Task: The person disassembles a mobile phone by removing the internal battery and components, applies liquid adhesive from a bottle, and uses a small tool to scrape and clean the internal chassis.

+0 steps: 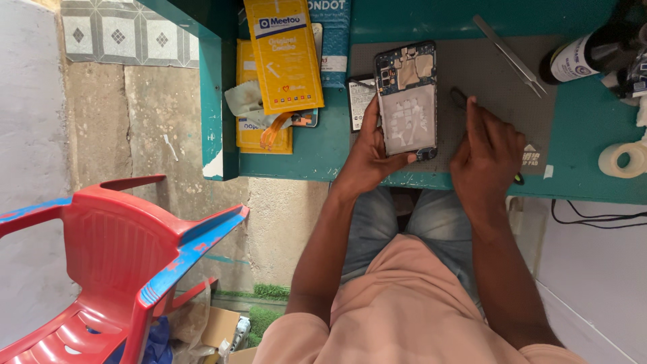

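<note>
A single view is given, taken from a camera worn on the head and aimed almost straight down. The wearer's own chest and lap are seen at 6 o'clock, with both forearms running up toward the centre. The left hand (373, 152) and right hand (486, 158) are caught just above mid-frame, at close range. The teal table (593, 145) is met from 12 to 3 o'clock, its near edge crossing the picture just above the middle. The concrete floor and a red plastic chair (114, 256) are taken in from 7 to 9 o'clock, farther below. No second view is supplied, so nothing is shared.
</note>
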